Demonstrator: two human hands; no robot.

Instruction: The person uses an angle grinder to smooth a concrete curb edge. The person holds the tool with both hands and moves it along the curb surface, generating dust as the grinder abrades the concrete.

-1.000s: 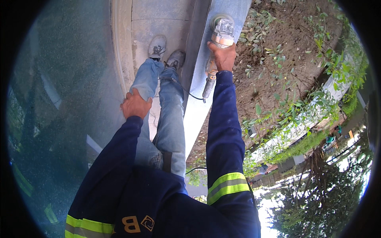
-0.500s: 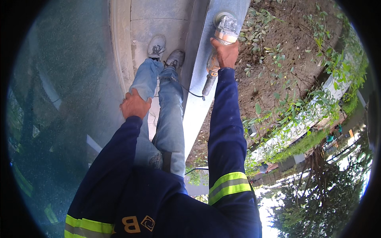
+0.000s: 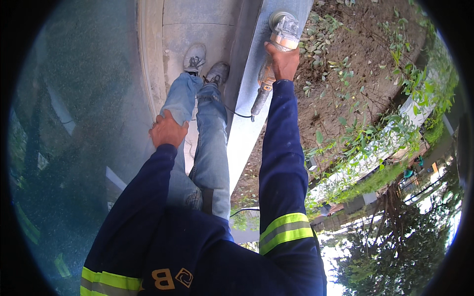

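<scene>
My right hand [image 3: 285, 63] is wrapped round the front of the body of an orange and grey, dust-covered angle grinder [image 3: 265, 79]. The grinder's round disc sits on the top of a long pale grey ledge [image 3: 241, 153], toward its far end. From the rear of its handle, a black cord [image 3: 237, 114] runs left across my leg. My left hand [image 3: 168, 130] lies on my bent left knee, fingers spread over the blue jeans [image 3: 177, 101], with no tool in it.
A large dark glass pane [image 3: 84, 93] stands along the left. My shoes [image 3: 194, 58] are on a narrow paved strip [image 3: 197, 29] between pane and ledge. Right of the ledge lies bare soil [image 3: 340, 93] with leafy plants [image 3: 375, 138].
My right hand and the grinder have shifted slightly forward and to the right along the ledge. My left hand stays on the knee.
</scene>
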